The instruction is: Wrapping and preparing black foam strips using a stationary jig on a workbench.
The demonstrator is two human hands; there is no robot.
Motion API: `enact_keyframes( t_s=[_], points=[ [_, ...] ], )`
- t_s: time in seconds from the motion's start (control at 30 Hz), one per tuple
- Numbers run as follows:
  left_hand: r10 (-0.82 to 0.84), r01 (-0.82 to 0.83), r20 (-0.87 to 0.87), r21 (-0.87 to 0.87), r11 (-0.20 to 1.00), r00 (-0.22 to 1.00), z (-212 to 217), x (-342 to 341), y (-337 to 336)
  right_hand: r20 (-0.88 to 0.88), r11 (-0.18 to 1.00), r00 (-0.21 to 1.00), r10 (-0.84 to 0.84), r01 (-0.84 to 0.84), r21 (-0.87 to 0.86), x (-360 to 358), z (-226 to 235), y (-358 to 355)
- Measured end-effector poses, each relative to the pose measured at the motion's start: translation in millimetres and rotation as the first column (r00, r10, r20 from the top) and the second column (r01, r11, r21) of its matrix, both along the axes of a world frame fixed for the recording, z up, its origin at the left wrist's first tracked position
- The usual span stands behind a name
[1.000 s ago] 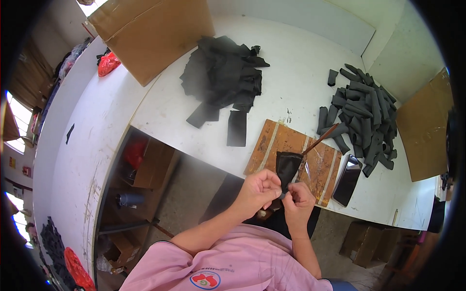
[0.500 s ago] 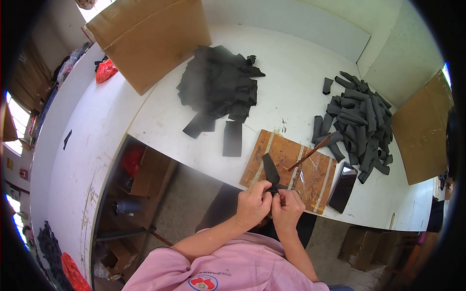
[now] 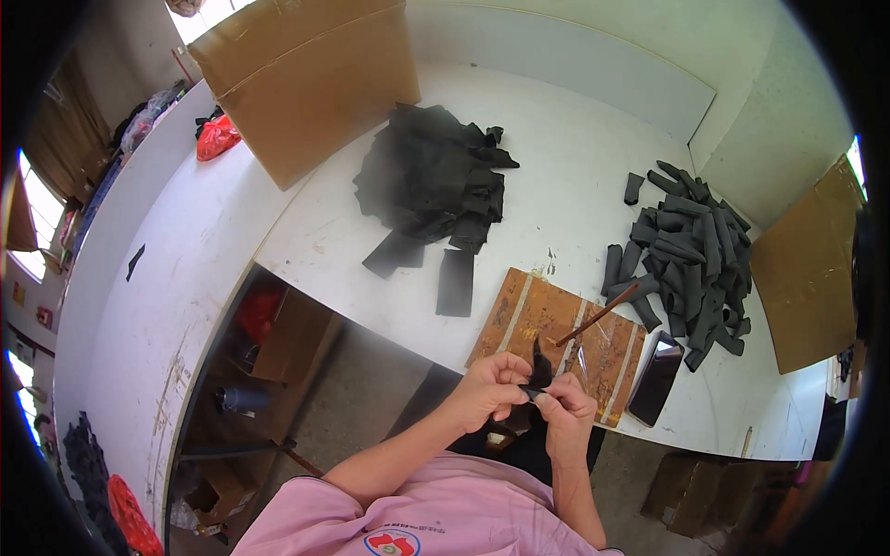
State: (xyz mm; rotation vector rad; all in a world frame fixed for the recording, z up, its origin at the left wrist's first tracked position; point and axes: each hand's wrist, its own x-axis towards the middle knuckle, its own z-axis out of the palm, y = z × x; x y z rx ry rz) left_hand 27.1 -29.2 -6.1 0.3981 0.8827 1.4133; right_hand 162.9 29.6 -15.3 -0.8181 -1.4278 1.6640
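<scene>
A small black fabric piece [image 3: 540,369] is pinched between my two hands above the near edge of a brown board [image 3: 519,310]. My left hand [image 3: 491,389] closes on its left side, and my right hand [image 3: 567,408] grips its right side. One end of the fabric sticks up, bent, away from me. A thin brown stick [image 3: 598,315] slants over the board. Flat black fabric pieces [image 3: 431,176] lie heaped at the far left of the board. To its right is a pile of rolled black fabric tubes [image 3: 691,246].
A black phone [image 3: 655,380] lies at the board's right edge. A large cardboard box [image 3: 315,83] stands at the back left, and a cardboard panel [image 3: 805,269] leans at the right. Red plastic bags [image 3: 218,138] rest on the left table. Open shelves [image 3: 246,408] sit below.
The fabric has been turned and bunched up; its free end, flat and wide before, now looks narrow and bent. My hands have spread slightly apart. The whole view has shifted a little.
</scene>
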Motion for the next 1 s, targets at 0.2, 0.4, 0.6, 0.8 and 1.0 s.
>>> enact_keyframes(
  t_s=[0.2, 0.4, 0.6, 0.8, 1.0],
  points=[
    [0.359, -0.382, -0.323, -0.009, 0.924, 0.876, 21.8, 26.6, 8.9, -0.55, 0.742, 0.833, 0.066, -0.409, -0.531, -4.9, -0.8, -1.9],
    [0.298, -0.209, -0.499, 0.226, 0.951, 0.814, 14.4, 11.0, -0.2, -0.311, 0.889, 0.942, 0.129, -0.249, -0.385, -0.4, -7.1, 5.2],
    [-0.27, 0.276, -0.06, 0.138, 0.951, 0.961, 29.6, -5.0, -5.0, -0.341, 0.882, 0.94, 0.022, -0.179, -0.435, 4.4, 6.5, -3.7],
    [-0.014, 0.053, -0.214, 0.181, 0.982, 0.977, 51.4, 18.5, -14.3, -0.425, 0.983, 0.898, 0.115, -0.163, -0.078, 3.5, 19.8, 7.2],
    [0.492, -0.192, -0.641, 0.481, 0.856, 0.589, 36.7, 40.5, 3.6, -0.102, 0.936, 0.994, 0.033, 0.005, 0.352, 2.6, 45.2, 21.8]
  ],
)
